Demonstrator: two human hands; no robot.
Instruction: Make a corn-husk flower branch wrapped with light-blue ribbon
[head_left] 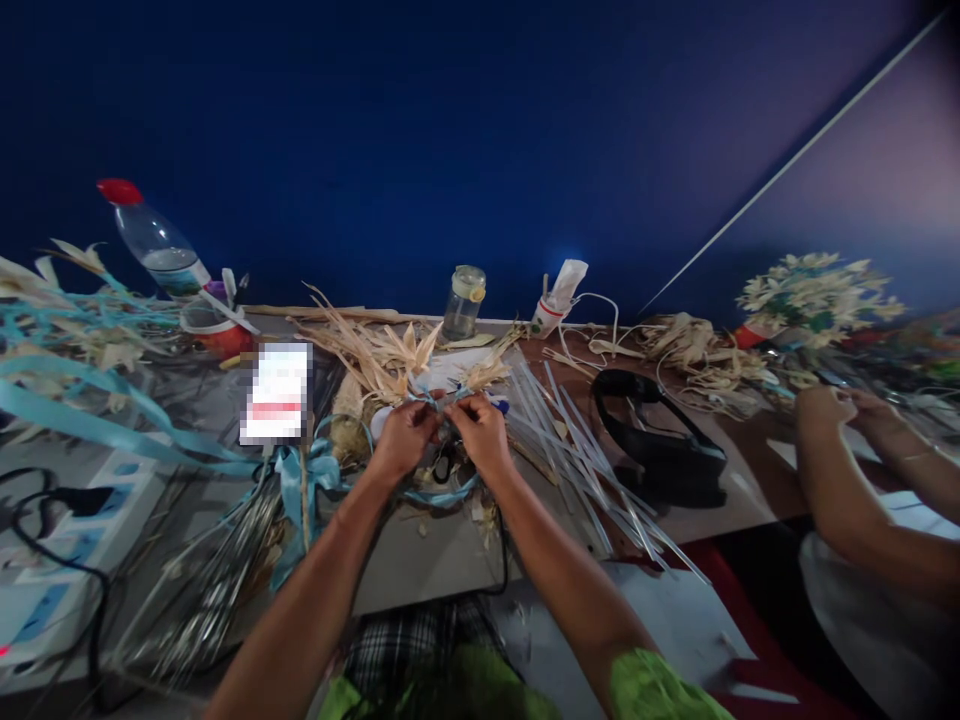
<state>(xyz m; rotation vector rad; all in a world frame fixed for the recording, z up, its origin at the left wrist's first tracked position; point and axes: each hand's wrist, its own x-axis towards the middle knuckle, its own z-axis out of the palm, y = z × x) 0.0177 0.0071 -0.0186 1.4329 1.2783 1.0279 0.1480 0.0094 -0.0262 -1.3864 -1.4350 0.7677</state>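
Note:
My left hand [405, 437] and my right hand [481, 436] are close together over the table, fingers pinched on a light blue ribbon [441, 403]. Just beyond the left fingers a pale dried-husk flower [414, 352] sticks up. A smaller husk flower [484, 374] shows past the right fingers. Whether either flower is joined to the ribbon I cannot tell. Below the hands another stretch of blue ribbon [442, 496] hangs in a curve, and a blue bow [309, 470] lies left of my left hand. The fingertips are small and partly hidden.
Clear plastic strips [574, 455] and a black headset-like object [660, 440] lie to the right. A glass jar [463, 305] stands at the back. Leftward are a lit phone [276, 393], wire stems [214, 580] and a power strip [97, 530]. A co-worker's hands [829, 408] work far right.

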